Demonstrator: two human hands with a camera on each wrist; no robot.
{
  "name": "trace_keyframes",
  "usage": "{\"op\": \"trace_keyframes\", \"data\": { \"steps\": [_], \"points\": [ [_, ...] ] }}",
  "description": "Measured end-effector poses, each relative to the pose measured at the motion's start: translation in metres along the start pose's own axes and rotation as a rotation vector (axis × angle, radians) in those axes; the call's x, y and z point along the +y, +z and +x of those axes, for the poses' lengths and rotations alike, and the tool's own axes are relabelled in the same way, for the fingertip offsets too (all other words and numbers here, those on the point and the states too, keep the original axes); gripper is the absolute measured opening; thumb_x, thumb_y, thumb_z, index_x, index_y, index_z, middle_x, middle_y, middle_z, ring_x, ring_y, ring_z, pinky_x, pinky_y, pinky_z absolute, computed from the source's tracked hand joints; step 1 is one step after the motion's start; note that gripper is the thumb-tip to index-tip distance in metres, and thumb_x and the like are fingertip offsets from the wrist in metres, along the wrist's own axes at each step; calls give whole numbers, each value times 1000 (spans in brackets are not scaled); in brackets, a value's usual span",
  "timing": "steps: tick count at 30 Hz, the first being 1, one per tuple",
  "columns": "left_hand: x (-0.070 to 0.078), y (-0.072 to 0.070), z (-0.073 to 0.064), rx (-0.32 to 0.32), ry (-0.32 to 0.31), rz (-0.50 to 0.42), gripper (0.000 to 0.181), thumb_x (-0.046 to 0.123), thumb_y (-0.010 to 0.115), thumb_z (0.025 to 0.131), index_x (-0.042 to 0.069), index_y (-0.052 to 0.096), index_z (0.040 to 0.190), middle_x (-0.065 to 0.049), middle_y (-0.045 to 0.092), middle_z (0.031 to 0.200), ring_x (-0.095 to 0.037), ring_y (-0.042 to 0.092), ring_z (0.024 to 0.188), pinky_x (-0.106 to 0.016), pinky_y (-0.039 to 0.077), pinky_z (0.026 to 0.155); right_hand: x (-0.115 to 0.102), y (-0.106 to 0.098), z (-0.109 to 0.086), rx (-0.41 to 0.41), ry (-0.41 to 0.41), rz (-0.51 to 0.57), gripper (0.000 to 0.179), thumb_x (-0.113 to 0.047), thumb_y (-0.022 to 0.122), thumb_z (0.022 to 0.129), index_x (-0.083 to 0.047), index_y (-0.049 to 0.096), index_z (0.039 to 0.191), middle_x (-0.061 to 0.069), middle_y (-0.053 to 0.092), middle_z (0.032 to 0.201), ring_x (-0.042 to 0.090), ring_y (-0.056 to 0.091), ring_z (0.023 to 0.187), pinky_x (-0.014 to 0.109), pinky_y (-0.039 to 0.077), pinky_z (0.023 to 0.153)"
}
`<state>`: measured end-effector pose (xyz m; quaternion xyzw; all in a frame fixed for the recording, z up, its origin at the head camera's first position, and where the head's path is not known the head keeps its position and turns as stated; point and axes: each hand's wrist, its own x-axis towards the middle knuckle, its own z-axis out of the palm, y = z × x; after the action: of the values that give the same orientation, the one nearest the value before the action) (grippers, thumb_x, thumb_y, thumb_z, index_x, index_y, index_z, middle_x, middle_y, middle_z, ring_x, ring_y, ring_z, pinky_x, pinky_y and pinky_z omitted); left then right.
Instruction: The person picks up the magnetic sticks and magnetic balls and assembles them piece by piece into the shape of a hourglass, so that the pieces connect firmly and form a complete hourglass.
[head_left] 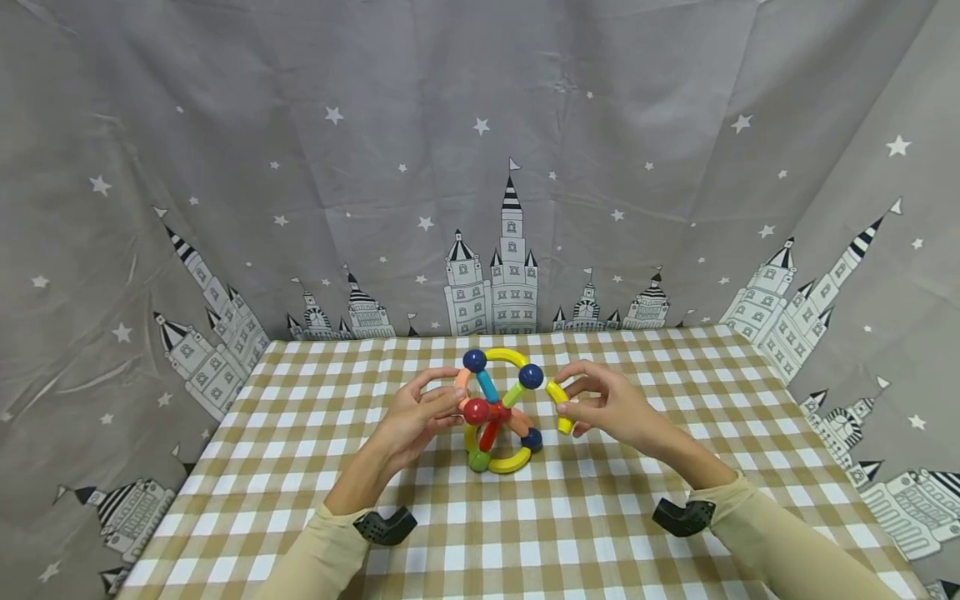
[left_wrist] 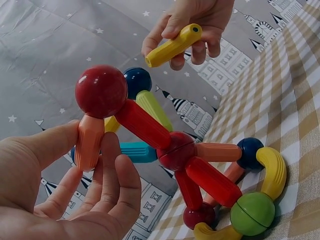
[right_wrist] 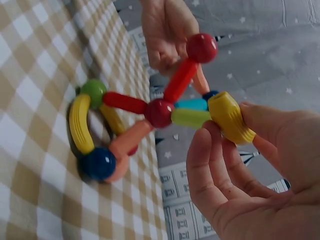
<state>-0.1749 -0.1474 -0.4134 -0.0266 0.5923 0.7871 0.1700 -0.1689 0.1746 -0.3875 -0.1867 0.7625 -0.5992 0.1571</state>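
Observation:
A toy built of coloured sticks and balls (head_left: 495, 412) stands on the cloth between the hands, a red ball (left_wrist: 176, 150) at its centre. My left hand (head_left: 412, 417) pinches a curved orange stick (left_wrist: 90, 142) at the toy's upper left, just below a red ball (left_wrist: 101, 91). In my right hand (head_left: 611, 408), a curved yellow stick (head_left: 562, 408) is held between thumb and fingers. It is apart from the toy, right of the upper dark blue ball (head_left: 531, 376). The right wrist view has the yellow stick (right_wrist: 230, 117) overlapping that ball.
A brown-and-white checked cloth (head_left: 300, 517) covers the table. Behind it hangs a grey curtain (head_left: 480, 83) with castles and stars. Yellow curved sticks (left_wrist: 274, 172), a green ball (left_wrist: 253, 213) and a dark blue ball (right_wrist: 98, 163) form the toy's base. Dark wrist devices (head_left: 386, 527) sit at both cuffs.

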Motion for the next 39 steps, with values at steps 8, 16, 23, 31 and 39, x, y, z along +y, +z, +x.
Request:
{"op": "trace_keyframes", "data": {
  "steps": [8,16,23,31,39],
  "points": [
    [-1,-1,0,1,-2,4,51,10,71,98,7,47,143,-16,69,118,-18,69,88,-35,59,84,1,18,2,79,30,68,41,-14,75,96,-5,56,130,22,65,111,31,73,82,50,61,74],
    [-3,2,0,8,3,-25,50,7,71,97,8,48,142,-16,69,115,-18,69,87,-34,59,81,1,27,2,136,64,168,42,-13,76,95,-4,56,131,27,64,115,32,73,83,49,61,75],
    [-4,5,-1,20,9,-41,50,6,72,96,9,48,140,-12,71,108,-18,68,86,-34,58,82,2,44,-1,202,73,337,42,-9,76,94,-2,54,129,23,66,112,33,72,87,48,61,78],
    [-3,8,-3,36,8,-27,52,8,74,95,9,48,140,-10,72,107,-18,69,87,-35,58,84,-2,75,2,369,91,491,39,-6,73,95,-4,51,127,18,64,106,33,73,87,44,61,78],
    [-3,8,-2,44,-1,-5,53,11,75,95,11,48,140,-7,72,105,-19,69,89,-39,57,90,-1,99,7,473,50,572,41,-4,71,96,-3,45,128,19,60,107,29,74,83,41,61,77]
  ]
}}
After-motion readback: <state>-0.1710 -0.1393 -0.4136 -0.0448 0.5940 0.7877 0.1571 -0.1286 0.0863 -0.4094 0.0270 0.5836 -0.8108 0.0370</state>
